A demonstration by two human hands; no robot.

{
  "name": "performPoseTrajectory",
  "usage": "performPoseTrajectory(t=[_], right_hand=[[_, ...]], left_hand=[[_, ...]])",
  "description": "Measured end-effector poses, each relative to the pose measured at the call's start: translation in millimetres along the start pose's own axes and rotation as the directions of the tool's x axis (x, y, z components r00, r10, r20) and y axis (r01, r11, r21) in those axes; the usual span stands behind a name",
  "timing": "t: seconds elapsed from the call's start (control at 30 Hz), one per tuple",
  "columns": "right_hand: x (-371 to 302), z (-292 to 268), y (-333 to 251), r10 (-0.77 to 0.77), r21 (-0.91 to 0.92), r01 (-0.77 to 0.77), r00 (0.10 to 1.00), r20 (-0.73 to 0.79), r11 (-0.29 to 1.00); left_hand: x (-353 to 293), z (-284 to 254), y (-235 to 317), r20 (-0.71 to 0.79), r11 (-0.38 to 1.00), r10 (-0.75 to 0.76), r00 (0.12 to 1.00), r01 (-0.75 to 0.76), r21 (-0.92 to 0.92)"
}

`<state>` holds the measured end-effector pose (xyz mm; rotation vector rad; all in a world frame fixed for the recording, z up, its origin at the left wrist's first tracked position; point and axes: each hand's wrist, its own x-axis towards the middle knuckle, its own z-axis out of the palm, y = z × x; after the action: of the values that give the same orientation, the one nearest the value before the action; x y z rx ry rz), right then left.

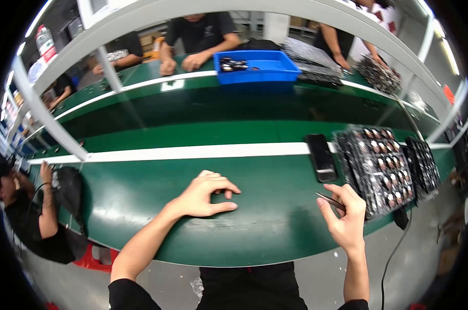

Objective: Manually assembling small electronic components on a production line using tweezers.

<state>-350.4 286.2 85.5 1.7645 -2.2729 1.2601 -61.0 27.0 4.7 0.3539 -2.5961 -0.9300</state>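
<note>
My left hand (pixel 207 196) rests over the green tabletop (pixel 254 227), thumb and index finger apart and nothing visible between them. Between the thumb and fingers of my right hand (pixel 349 214) is a pair of tweezers (pixel 331 199), slim and dark, its tip pointing left. Just beyond that hand a black phone (pixel 321 157) lies flat. Right of it sits a stack of clear plastic trays (pixel 381 170) with rows of small round shiny parts. Another dark tray stack (pixel 424 168) stands against its right side.
A white strip (pixel 203 152) runs across the bench, with a conveyor (pixel 192 111) beyond. White frame posts (pixel 56 121) rise at the left. Across stand a blue bin (pixel 259 67) with small parts and bagged stacks (pixel 311 59). Several people work around; a black bag (pixel 68 191) lies left. A cable (pixel 397 248) hangs right.
</note>
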Motion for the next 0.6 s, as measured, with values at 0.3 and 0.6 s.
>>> performPoseTrajectory(t=[0.3, 0.6], right_hand=[[65.9, 145.9, 23.3, -0.264, 0.044, 0.262, 0.934, 0.240, 0.964], [70.0, 162.0, 27.3, -0.207, 0.169, 0.176, 0.959, 0.192, 0.970]], left_hand=[[-14.3, 11.2, -3.2, -0.041, 1.000, -0.013, 0.999, 0.013, 0.013], [-16.2, 9.7, -6.2, -0.039, 0.999, -0.047, 0.998, 0.046, -0.012]])
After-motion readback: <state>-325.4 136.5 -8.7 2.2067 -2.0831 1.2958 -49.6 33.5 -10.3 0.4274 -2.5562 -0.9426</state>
